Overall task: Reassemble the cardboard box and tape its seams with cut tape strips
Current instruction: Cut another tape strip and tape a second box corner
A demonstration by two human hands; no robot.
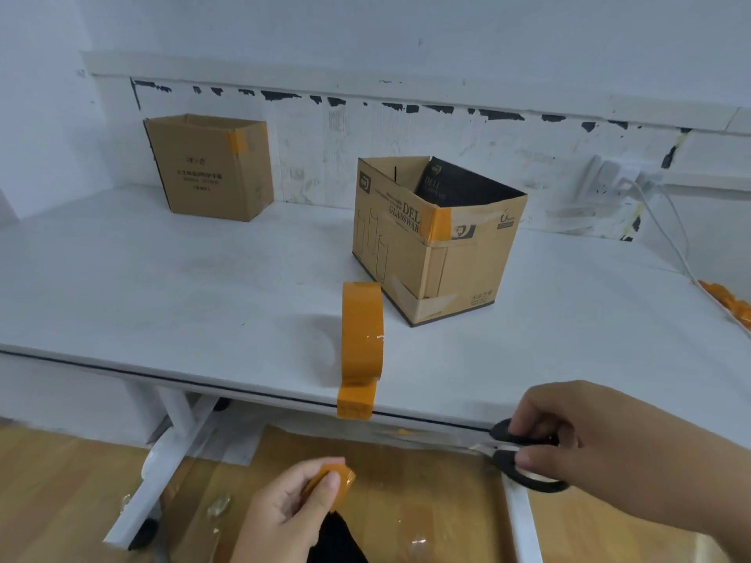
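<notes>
Our left hand (292,505) pinches a crumpled orange tape strip (331,481); our right hand (577,436) grips scissors (516,453) at the table (162,286) edge. Beyond the tape roll (363,331), the cardboard box (435,241) stands assembled, one corner taped; its other seams seemingly remain.

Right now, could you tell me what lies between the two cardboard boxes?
Nothing: in the head view, only bare table separates the far-left box from the glassware box.

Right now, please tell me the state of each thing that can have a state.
Glassware box: upright, top open, corner taped.
Far box: upright, top open, corner taped.
Tape roll: on edge, free end over table edge.
Scissors: in right hand.
Tape strip: pinched in left hand.
</notes>
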